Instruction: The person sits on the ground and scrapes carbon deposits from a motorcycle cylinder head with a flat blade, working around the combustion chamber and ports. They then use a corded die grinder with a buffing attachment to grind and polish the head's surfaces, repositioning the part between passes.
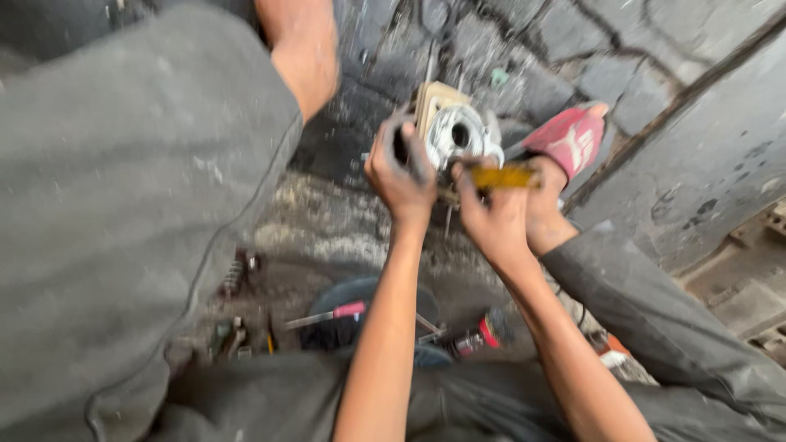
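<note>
Head view, blurred, is looking down at a person's two bare hands working over a dirty stone floor. The left hand is gripping the side of a round silver metal part, fingers curled tight on it. The right hand is closing around a yellow tool and pressing it against that part. A foot in a red sandal is resting just beside it. Screwdrivers with red handles are lying on the floor below.
</note>
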